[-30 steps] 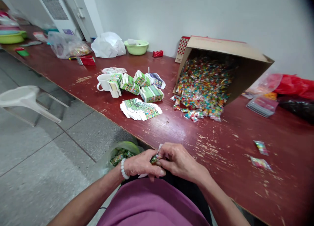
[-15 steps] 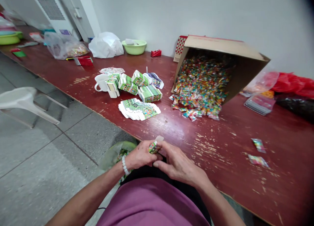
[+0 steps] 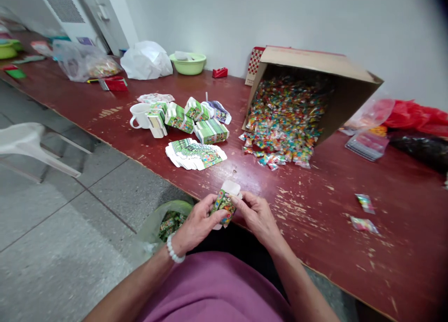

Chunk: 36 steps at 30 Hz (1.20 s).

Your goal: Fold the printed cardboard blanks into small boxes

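Observation:
A small green printed carton (image 3: pixel 224 201) with a white flap standing up at its top is between my hands, over the table's front edge. My left hand (image 3: pixel 199 221) grips its left side, thumb across the printed face. My right hand (image 3: pixel 257 214) pinches the carton's upper right edge. Just beyond lies a fanned pile of flat printed cartons (image 3: pixel 196 153). Behind that are banded stacks of the same cartons (image 3: pixel 212 131) and a white mug (image 3: pixel 140 115). Wrapped candies (image 3: pixel 280 121) spill from a tipped cardboard box (image 3: pixel 318 60) to the right.
Two loose candy packets (image 3: pixel 364 203) lie at the right. Below the table edge, left of my lap, is a bin (image 3: pixel 147 235) with green printed items inside. A white plastic stool (image 3: pixel 31 140) stands left. Bags, a green basin (image 3: pixel 189 65) and a red tape dispenser (image 3: pixel 220 73) line the wall.
The carton has risen and turned, so its printed face and upright white flap now show. My right hand has shifted from beside it to pinching its upper edge. The view has moved slightly.

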### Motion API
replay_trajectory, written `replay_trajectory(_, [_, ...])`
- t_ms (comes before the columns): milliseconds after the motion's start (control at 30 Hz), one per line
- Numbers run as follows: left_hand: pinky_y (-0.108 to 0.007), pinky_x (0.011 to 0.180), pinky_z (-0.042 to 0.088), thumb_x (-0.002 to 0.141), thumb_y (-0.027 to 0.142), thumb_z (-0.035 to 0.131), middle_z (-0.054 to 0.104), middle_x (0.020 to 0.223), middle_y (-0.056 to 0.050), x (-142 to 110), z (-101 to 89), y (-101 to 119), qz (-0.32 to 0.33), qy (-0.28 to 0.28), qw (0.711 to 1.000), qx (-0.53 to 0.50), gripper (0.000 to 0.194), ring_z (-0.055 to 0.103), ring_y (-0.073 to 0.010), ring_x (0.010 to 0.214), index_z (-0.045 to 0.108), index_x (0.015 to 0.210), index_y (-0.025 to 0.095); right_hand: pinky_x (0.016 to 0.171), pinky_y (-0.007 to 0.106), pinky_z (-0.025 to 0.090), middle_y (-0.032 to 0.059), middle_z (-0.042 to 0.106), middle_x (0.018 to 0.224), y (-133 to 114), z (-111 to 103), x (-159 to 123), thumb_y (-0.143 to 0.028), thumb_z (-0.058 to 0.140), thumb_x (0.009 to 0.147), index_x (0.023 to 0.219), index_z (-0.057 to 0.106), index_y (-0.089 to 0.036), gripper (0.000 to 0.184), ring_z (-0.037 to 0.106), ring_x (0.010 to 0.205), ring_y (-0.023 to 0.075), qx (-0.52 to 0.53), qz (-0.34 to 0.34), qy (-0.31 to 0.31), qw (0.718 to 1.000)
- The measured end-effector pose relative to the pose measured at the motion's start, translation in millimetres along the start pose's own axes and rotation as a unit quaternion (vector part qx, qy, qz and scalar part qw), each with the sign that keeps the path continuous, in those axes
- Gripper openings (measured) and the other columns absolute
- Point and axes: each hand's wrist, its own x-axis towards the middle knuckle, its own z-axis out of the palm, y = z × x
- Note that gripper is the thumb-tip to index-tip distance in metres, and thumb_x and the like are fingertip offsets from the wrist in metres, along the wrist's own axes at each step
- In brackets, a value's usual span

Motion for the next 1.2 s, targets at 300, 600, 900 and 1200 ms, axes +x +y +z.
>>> replay_trajectory(300, [-0.026, 0.08, 0.053, 0.087, 0.022, 0.067, 0.064, 0.116, -0.004, -7.0, 18.5, -2.1, 0.039, 0.062, 0.985, -0.158, 0.068, 0.064, -0.0147, 0.095, 0.029, 0.142, 0.033, 0.078, 0.03, 0.053, 0.0027, 0.071, 0.099, 12.4, 29.4, -13.0, -0.035, 0.069, 0.085, 0.125, 0.051, -0.025, 0.046, 0.067, 0.087, 0.0176, 0.196, 0.007, 0.097, 0.976])
replay_trajectory(600, [-0.022, 0.063, 0.049, 0.088, 0.046, 0.063, 0.061, 0.085, 0.001, -11.6, 0.3, 5.7, -0.078, -0.024, 0.987, -0.139, 0.038, 0.058, -0.0128, 0.072, 0.054, 0.117, 0.023, 0.066, 0.026, 0.049, 0.0016, 0.07, 0.081, 5.9, 16.7, -6.4, -0.041, 0.071, 0.082, 0.09, 0.071, -0.018, 0.024, 0.061, 0.071, 0.0143, 0.129, 0.032, 0.034, 0.991])
replay_trajectory(900, [-0.024, 0.077, 0.047, 0.092, 0.043, 0.055, 0.066, 0.101, -0.003, -11.6, -12.6, 10.0, -0.034, -0.045, 0.998, 0.018, 0.038, 0.058, -0.0168, 0.088, 0.064, 0.121, 0.02, 0.057, 0.022, 0.042, -0.0008, 0.065, 0.069, 4.4, 3.0, 2.4, -0.045, 0.077, 0.076, 0.082, 0.07, -0.016, 0.03, 0.053, 0.059, 0.01, 0.132, 0.087, -0.045, 0.986])
replay_trajectory(1200, [-0.025, 0.08, 0.046, 0.094, 0.04, 0.054, 0.065, 0.099, -0.002, -13.2, -13.8, 14.5, 0.032, 0.012, 0.999, 0.041, 0.038, 0.059, -0.0161, 0.088, 0.053, 0.128, 0.024, 0.055, 0.022, 0.041, -0.0023, 0.062, 0.066, 0.5, 15.0, 0.5, -0.048, 0.078, 0.073, 0.08, 0.066, -0.017, 0.034, 0.05, 0.056, 0.0092, 0.164, 0.075, -0.002, 0.984])
